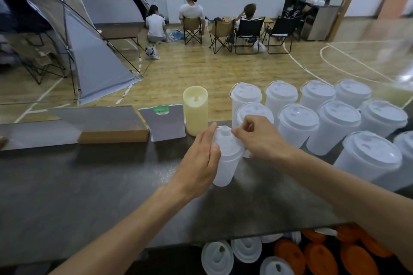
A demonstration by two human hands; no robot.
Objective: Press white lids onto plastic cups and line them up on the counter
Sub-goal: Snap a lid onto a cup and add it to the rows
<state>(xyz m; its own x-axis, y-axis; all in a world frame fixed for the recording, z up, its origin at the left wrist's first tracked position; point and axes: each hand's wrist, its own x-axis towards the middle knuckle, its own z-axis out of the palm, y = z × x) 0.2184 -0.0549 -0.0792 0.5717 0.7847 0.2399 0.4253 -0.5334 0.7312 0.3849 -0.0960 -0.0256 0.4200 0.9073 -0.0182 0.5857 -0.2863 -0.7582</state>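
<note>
A frosted plastic cup (225, 167) stands tilted on the dark counter (89, 185), with a white lid (228, 143) on its mouth. My left hand (199, 161) wraps the cup's left side. My right hand (261, 138) rests its fingertips on the lid's right rim. Behind and to the right, several lidded cups (335, 123) stand in rows along the counter.
A yellow cylinder (195, 110), a small grey stand-up card (164, 123) and a flat cardboard box (107, 125) sit at the counter's far edge. Below the near edge lie loose white lids (232, 254) and orange lids (324, 254). People sit on folding chairs beyond, beside a tent.
</note>
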